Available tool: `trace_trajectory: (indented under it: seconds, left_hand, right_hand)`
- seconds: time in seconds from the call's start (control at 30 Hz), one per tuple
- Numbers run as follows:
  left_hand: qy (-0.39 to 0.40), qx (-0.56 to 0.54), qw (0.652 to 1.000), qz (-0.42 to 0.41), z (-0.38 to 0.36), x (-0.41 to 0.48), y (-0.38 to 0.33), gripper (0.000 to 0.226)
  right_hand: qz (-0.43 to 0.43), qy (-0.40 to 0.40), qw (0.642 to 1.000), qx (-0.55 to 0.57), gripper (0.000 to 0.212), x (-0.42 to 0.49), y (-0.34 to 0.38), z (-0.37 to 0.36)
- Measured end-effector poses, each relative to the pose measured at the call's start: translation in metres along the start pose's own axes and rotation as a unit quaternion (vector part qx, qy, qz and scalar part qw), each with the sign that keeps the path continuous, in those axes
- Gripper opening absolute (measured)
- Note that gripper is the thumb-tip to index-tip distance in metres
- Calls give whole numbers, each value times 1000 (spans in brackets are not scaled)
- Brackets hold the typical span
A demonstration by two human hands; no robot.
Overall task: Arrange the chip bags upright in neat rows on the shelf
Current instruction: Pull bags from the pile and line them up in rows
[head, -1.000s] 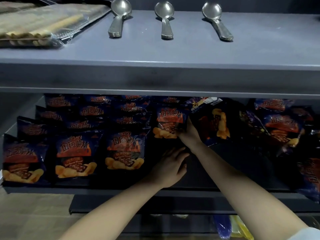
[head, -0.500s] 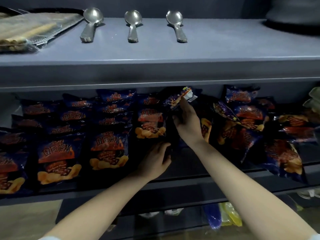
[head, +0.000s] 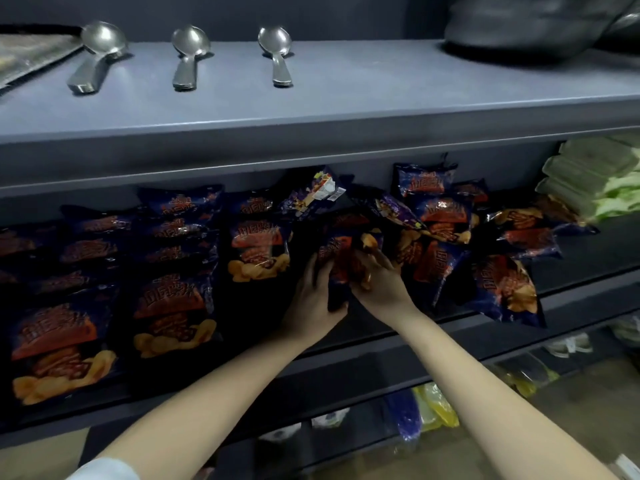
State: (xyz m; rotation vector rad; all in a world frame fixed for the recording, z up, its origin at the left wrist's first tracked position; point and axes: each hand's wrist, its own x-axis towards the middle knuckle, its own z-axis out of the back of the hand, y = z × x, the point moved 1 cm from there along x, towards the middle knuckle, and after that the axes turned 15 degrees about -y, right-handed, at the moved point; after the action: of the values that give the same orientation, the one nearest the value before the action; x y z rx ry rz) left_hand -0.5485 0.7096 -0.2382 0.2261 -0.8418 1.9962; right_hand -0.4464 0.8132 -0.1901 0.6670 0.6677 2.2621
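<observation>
Both hands hold one chip bag (head: 341,258) — left hand (head: 310,303) curled round its left side, right hand (head: 382,287) round its right — mid-shelf, near the front edge of the shelf (head: 374,344).

Recommendation: stand it square beside the upright bag (head: 258,251), label forward.

Counts: three spoons (head: 188,53) on the top shelf (head: 381,98); at least three tidy columns to the left; loose heap (head: 485,258) to the right — roughly eight bags, exact number unclear.

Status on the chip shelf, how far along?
Done: the left rows stand upright and aligned. In hand: the left hand and right hand both hold one chip bag at mid-shelf. Left: the right-side pile lies tilted and overlapping, not yet stood up.
</observation>
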Motion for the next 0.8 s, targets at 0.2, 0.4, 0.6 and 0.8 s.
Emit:
trace_trajectory:
  seconds: [0.2, 0.4, 0.6, 0.8]
  left_hand:
    - [5, 167, 976, -142, 7, 7, -8, 99]
    - [39, 201, 964, -171, 2, 25, -16, 91]
    - [127, 155, 969, -147, -13, 30, 0, 91]
    - [117, 144, 970, -159, -19, 31, 6, 90]
  right_hand:
    - [27, 69, 991, -110, 68, -28, -15, -17]
    - [112, -2, 984, -142, 71, -14, -9, -13]
    - [103, 54, 979, -169, 75, -7, -29, -33]
    - [108, 30, 982, -152, 77, -9, -35, -43]
